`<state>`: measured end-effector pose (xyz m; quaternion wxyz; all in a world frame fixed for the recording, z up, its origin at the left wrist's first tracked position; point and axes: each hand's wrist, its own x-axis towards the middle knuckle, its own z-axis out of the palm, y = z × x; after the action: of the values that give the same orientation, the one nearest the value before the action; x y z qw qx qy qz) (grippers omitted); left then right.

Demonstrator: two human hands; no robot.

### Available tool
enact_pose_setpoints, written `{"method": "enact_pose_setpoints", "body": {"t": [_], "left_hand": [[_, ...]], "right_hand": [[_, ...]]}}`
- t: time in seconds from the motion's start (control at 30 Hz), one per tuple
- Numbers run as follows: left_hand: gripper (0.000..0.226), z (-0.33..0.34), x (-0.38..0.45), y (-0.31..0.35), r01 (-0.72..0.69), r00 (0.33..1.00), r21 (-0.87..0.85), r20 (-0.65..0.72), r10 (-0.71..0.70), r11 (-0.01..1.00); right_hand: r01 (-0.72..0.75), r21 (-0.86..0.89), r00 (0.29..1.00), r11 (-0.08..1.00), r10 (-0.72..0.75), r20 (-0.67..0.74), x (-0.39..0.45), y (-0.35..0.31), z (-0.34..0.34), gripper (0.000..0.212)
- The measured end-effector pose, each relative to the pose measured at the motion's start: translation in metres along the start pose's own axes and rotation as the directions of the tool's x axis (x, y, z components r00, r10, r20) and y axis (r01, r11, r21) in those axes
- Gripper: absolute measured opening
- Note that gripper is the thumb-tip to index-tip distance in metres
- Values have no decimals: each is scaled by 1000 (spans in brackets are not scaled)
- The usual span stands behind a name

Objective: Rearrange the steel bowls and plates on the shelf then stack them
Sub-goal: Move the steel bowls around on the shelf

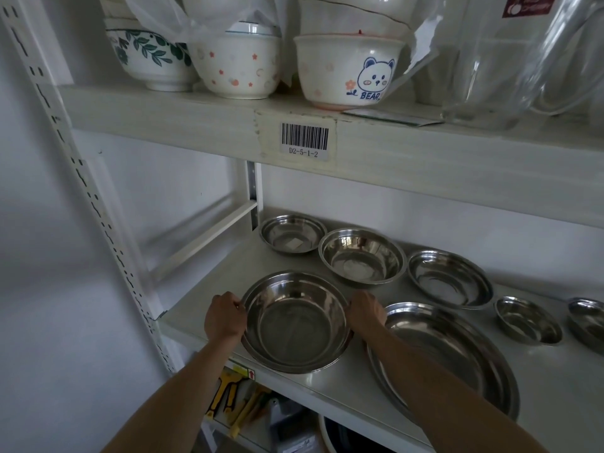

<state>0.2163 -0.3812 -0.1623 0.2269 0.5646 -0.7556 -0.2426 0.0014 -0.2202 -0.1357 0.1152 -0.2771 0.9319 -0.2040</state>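
Note:
A large steel bowl sits at the front left of the white shelf, overhanging its front edge a little. My left hand grips its left rim and my right hand grips its right rim. To its right lies a wide steel plate, partly under my right forearm. Behind stand three steel bowls: a small one at the back left, a medium one and another. Two small steel bowls sit at the right, one inboard and one cut by the frame edge.
The shelf above carries ceramic bowls and clear plastic jugs, with a barcode label on its front. A perforated white upright stands at the left. Yellow-handled tools lie on the shelf below.

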Motion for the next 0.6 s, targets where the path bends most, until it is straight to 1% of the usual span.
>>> {"method": "enact_pose_setpoints", "body": {"t": [0.13, 0.2, 0.27, 0.33, 0.43, 0.5, 0.6], "left_hand": [[20, -1, -1, 2, 2, 999, -52, 40, 0, 999], [26, -3, 0, 3, -2, 997, -63, 77, 7, 998], [36, -6, 2, 5, -20, 993, -51, 118, 26, 999], [37, -10, 8, 6, -36, 983, -4, 178, 36, 999], [35, -13, 18, 12, -55, 970, 44, 239, 43, 998], [39, -12, 24, 20, -83, 969, 65, 239, 65, 994], [47, -8, 31, 33, -140, 969, 44, 213, 127, 989]], "right_hand": [[-10, -23, 1000, 1000, 10, 14, 1, -1, -1, 33], [-17, -35, 999, 999, 18, 32, 1, -3, -2, 33], [-20, -34, 998, 999, 22, 51, 2, -3, -3, 32], [-23, -18, 998, 1000, 24, 64, 3, -3, -5, 32], [-37, 27, 996, 999, 34, 85, 4, 0, -6, 32], [-68, 82, 994, 994, 60, 90, 6, 0, -6, 34], [-136, 187, 989, 973, 124, 75, 10, 2, -12, 38]]}}
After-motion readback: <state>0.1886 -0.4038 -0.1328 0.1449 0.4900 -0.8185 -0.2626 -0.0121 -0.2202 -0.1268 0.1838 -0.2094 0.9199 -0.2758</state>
